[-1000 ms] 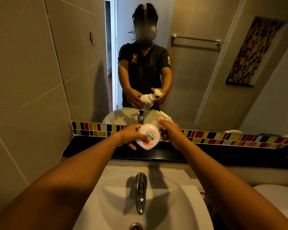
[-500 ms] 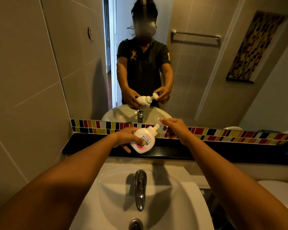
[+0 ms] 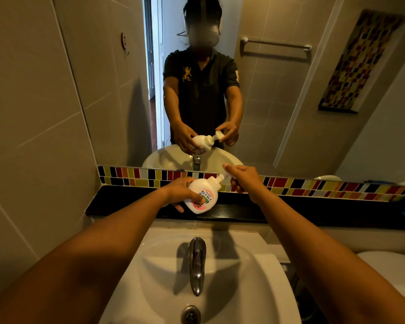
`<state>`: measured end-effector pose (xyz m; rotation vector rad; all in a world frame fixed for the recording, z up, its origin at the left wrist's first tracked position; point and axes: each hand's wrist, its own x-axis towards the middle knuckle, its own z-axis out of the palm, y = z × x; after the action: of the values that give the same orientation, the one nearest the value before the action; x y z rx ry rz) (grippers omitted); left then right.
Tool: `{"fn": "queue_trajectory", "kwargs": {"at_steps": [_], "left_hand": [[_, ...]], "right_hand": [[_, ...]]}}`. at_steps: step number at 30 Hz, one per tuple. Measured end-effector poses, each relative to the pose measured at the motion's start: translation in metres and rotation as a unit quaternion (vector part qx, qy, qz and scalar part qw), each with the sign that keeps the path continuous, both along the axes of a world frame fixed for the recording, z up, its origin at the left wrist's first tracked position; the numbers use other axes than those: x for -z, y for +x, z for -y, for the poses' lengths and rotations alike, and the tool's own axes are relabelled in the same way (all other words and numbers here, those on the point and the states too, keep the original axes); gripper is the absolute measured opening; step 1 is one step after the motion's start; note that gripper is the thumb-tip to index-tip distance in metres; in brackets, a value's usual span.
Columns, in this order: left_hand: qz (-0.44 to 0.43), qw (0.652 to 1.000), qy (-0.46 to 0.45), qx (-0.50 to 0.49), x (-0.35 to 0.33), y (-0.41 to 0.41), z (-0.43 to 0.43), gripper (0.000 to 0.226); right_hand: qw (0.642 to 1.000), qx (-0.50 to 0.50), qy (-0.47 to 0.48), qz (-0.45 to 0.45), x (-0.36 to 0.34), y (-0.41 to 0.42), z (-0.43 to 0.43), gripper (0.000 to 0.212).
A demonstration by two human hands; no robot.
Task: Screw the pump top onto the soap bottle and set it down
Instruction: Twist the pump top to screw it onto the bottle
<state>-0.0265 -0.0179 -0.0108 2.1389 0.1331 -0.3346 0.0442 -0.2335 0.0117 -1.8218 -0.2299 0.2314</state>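
Head view: left hand [image 3: 179,191] is wrapped around the soap bottle [image 3: 202,195], held tilted in the air above the black ledge [image 3: 290,210]. Right hand [image 3: 244,178] pinches the pump top [image 3: 223,177], seated on the bottle's neck. Sink [image 3: 255,277] below.

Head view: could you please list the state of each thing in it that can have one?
soap bottle: tilted, held above the black ledge, not set down.
pump top: seated on the bottle neck; tightness unclear.
left hand: closed round the bottle body.
right hand: at the pump head, fingers loosely curled.
faucet: no water running.
sink: basin looks dry, drain open.
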Motion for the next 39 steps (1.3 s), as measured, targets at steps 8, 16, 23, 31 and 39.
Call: {"fn": "queue_trajectory", "kwargs": {"at_steps": [8, 16, 23, 31, 39], "left_hand": [[-0.035, 0.999, -0.024, 0.007, -0.001, 0.001, -0.004, 0.061], [-0.008, 1.0, 0.008, 0.01, 0.0, 0.0, 0.0, 0.067], [0.013, 1.0, 0.015, 0.006, 0.001, 0.0, 0.005, 0.069], [-0.034, 0.997, -0.062, 0.009, -0.002, 0.002, 0.0, 0.06], [-0.085, 0.987, -0.137, 0.012, 0.004, -0.002, -0.005, 0.057]], "right_hand": [[0.998, -0.052, 0.009, -0.016, -0.002, 0.0, 0.005, 0.031], [0.999, -0.029, -0.01, -0.026, -0.001, 0.004, 0.007, 0.037], [0.999, -0.008, -0.008, -0.042, -0.002, 0.003, 0.005, 0.04], [0.981, -0.116, 0.109, -0.113, -0.007, 0.003, 0.012, 0.041], [0.974, -0.148, 0.132, -0.113, -0.012, 0.0, 0.015, 0.033]]}}
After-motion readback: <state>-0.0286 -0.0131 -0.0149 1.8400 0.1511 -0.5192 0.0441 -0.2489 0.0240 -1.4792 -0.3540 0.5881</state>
